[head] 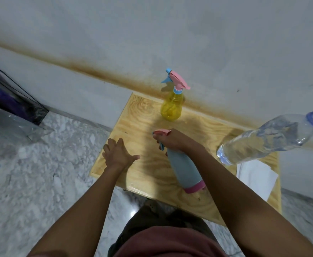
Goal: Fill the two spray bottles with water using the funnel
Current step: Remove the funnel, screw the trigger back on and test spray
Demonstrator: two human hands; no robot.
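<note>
Biggest first: grey plaster wall [170, 34] with a rust-brown stain band, over a marble-pattern floor [40, 182]. A small plywood table [142, 112] is pushed against the wall, so nothing can roll off the back.

Off the table at 9 o'clock, a clear plastic box [9, 127] sits on the floor. Not in play.

Clear plastic water bottle with a blue cap [267, 138] is at 3 o'clock on the table. It's capped and mostly full, so that's the water source, parked within the right arm's reach. White paper sheet [255, 175] lies just beside it at 4 o'clock, probably for drips.

Blue-grey opaque spray bottle with a pink base [185, 169] is at 5 o'clock, near the front edge. It reads tilted, and I can't tell if the base is planted. Right hand [172, 140] is clamped round its neck and pink trigger head. My read is that the grip is there to unscrew the head, since the bottle has to be open before any filling.

Yellow translucent spray bottle with a pink-and-blue trigger head [171, 106] stands upright at 12 o'clock against the wall. Head is on and nobody is touching it. It looks queued as bottle two.

Left hand [118, 154] is at 9 o'clock over the table edge, palm down, fingers straight and spread, holding nothing. Can't tell whether it touches the wood. Likely about to brace the bottle body.

No funnel in view. Neither bottle is open yet, so this is an early step.
</note>
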